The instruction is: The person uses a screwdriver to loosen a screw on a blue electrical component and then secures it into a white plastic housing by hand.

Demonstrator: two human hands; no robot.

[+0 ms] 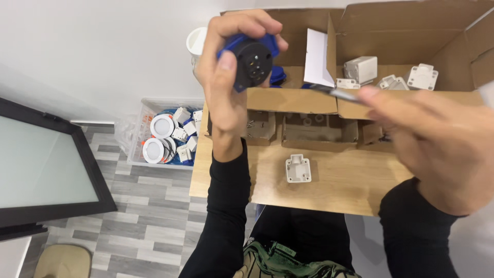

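Far left on the floor, a clear bin (135, 135) holds two round white fittings. Up above the table (339, 185), the left hand (226, 77) has its grip closed round one black-and-blue part (252, 62). One white bracket (298, 169) lies on the table. The right hand (427, 139) pinches one thin tool (334, 92); the tip, blurred, could skid off.

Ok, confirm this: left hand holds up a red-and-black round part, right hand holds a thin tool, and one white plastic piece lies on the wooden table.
Wrong colour only. In the head view the round part in the left hand is blue and black, not red. The right hand does hold a thin tool, and one white plastic piece lies on the wooden table.
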